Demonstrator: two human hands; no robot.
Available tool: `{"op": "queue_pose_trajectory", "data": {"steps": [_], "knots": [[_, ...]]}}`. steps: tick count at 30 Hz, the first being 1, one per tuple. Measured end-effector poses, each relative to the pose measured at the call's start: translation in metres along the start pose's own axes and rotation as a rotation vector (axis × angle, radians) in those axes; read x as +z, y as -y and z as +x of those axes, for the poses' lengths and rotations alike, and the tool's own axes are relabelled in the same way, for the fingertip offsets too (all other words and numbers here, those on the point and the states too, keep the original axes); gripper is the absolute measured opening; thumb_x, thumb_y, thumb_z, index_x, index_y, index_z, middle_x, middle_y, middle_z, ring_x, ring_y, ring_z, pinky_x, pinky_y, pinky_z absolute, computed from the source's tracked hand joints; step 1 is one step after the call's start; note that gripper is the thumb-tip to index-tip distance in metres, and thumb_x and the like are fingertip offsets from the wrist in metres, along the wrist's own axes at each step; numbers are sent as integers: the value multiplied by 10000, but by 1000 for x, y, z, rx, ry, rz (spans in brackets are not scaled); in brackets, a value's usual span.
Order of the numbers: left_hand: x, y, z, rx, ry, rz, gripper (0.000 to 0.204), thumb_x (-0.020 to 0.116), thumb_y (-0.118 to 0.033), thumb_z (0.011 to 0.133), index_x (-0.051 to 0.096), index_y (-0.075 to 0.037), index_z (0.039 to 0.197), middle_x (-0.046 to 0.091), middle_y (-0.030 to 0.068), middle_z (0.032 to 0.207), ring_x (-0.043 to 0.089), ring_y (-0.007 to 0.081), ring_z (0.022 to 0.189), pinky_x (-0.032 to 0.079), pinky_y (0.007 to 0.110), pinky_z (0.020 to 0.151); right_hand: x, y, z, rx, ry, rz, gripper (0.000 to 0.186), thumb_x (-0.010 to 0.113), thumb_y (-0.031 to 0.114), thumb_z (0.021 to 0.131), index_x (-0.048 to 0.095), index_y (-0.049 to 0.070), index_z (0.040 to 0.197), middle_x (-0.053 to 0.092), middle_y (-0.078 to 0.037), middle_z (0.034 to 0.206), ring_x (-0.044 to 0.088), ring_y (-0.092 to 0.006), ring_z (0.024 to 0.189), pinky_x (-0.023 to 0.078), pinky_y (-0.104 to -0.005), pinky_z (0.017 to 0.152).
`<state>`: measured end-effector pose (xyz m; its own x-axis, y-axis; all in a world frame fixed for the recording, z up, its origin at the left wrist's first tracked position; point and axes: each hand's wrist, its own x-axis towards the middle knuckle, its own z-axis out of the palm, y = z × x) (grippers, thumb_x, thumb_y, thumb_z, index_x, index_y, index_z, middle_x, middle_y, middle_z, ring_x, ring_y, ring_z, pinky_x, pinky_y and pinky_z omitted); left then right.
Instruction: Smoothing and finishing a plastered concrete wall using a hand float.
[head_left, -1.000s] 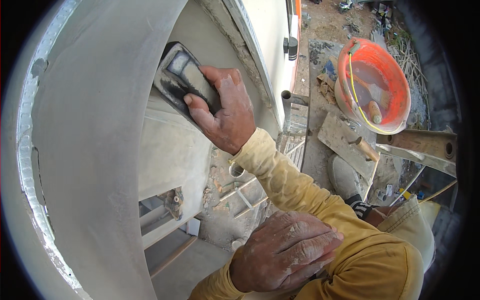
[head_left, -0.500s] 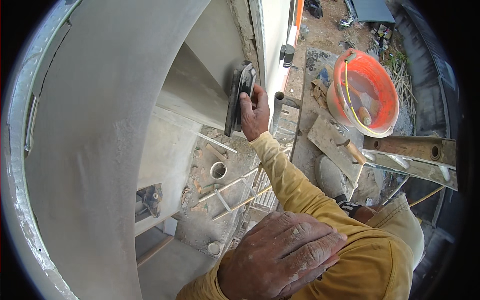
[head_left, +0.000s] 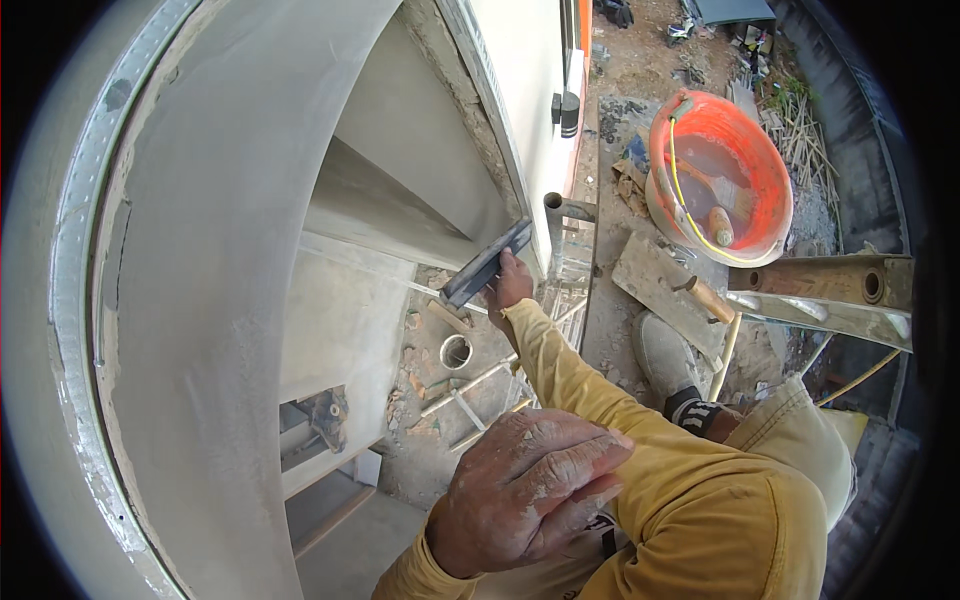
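Observation:
My right hand grips a black plastering float, its fingers closed on the float's back. The float is tilted at the lower end of a grey plastered wall strip, close to the metal-edged corner. Whether its face touches the wall I cannot tell. Nearer to me, my left hand hangs in front of my chest, fingers curled together and dusted with plaster. No object shows in it, though its palm is hidden.
An orange bucket of grey mix, with a wooden-handled tool inside, stands on the plank at right. Beside my shoe lies a wooden-handled trowel. Metal scaffold beams cross there. Far below are rubble and a round opening.
My right hand has moved the float down and turned it from near upright to slanting. My left hand has shifted slightly left, its fingers more curled. The view has shifted a little.

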<state>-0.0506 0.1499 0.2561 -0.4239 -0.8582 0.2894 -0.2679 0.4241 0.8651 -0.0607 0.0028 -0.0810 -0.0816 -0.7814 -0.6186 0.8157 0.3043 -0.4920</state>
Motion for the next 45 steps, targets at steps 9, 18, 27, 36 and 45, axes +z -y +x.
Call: {"op": "queue_pose_trajectory", "data": {"steps": [9,18,27,36,45], "knots": [[10,17,23,-76,50,64,244,764,-90,734,685,-45,960,678,100,942,664,282,822,541,368,713,91,32,-63,386,30,952,267,510,295,988,515,48,1090,514,-111,1099,523,-262,1043,447,-448,991],[5,16,25,-57,33,22,242,768,-115,738,698,-48,959,672,98,935,662,282,840,543,363,724,163,32,-135,588,322,1097,267,489,268,993,501,20,1090,551,-130,1075,559,-267,1026,472,-473,989],[0,11,15,-96,-5,36,246,783,-101,712,712,-47,941,676,93,933,660,267,846,543,352,721,96,-29,-19,479,-27,1102,271,467,267,997,505,14,1087,585,-132,1040,597,-264,986,507,-472,947],[2,15,15,-35,11,10,275,781,-116,740,693,-59,995,687,76,954,660,255,872,544,364,755,-2,24,-43,249,-169,591,222,501,259,985,547,62,1076,594,-79,951,600,-221,875,528,-433,805],[12,5,10,31,97,-90,391,789,-117,730,643,-93,1092,666,53,1034,648,235,901,525,343,766,123,121,-105,-1136,377,-701,396,703,161,802,547,35,1143,525,-133,996,541,-265,899,454,-363,793]]}}
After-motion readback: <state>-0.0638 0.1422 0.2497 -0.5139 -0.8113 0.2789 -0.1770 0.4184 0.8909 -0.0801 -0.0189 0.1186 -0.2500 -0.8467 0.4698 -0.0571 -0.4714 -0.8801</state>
